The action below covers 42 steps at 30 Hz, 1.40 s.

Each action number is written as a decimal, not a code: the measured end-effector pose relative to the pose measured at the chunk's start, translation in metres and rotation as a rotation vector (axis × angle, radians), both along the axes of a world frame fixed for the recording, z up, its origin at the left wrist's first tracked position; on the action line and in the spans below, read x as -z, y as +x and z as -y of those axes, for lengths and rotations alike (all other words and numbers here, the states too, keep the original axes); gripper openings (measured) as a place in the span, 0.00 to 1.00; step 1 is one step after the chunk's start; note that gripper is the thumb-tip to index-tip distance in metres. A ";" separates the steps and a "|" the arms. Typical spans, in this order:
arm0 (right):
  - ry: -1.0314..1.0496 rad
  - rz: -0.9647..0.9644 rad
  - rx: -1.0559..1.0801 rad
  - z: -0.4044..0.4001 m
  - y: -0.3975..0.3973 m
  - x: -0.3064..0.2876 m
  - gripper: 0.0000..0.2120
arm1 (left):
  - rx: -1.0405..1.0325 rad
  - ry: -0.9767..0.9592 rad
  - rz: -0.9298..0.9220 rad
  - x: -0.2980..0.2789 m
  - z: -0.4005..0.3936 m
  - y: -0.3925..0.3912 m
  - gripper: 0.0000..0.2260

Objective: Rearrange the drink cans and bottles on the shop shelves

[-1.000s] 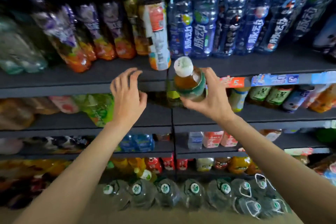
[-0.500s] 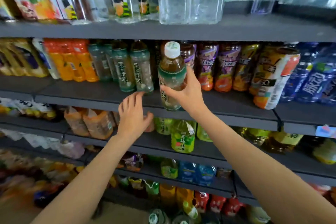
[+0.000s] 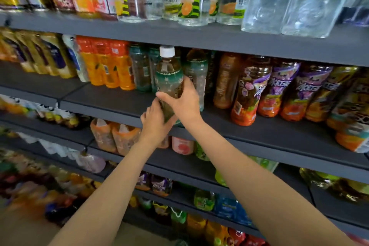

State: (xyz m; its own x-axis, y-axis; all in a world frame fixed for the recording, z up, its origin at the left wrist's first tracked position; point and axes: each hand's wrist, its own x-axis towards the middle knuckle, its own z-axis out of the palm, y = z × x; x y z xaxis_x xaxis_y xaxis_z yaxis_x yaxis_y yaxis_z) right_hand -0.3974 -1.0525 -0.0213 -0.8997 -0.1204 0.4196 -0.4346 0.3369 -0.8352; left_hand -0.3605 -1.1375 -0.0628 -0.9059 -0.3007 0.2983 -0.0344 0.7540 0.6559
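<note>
Hands (image 3: 171, 112) round smooth plastic bottle (image 3: 168, 78)

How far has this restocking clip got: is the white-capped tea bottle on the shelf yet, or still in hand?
Done: matching green-labelled tea bottles already stand in a row on the dark shelf. In hand: the white-capped tea bottle is upright in front of them, gripped by the right hand, with the left hand around its base. Left: setting it down and letting go; whether its base touches the shelf is hidden.
</note>
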 end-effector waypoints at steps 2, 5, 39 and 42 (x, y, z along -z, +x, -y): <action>0.057 -0.067 -0.022 -0.005 0.000 -0.002 0.28 | -0.013 0.023 -0.024 0.002 0.018 -0.003 0.30; -0.013 -0.257 0.110 -0.026 -0.003 0.000 0.20 | -0.059 0.023 -0.018 0.004 0.047 -0.010 0.30; 0.295 0.155 -0.004 -0.166 0.031 0.061 0.26 | 0.139 -0.461 -0.162 0.065 -0.064 0.031 0.18; 0.268 0.184 0.058 -0.244 0.054 0.058 0.23 | 0.313 -0.512 -0.235 0.072 -0.139 0.035 0.20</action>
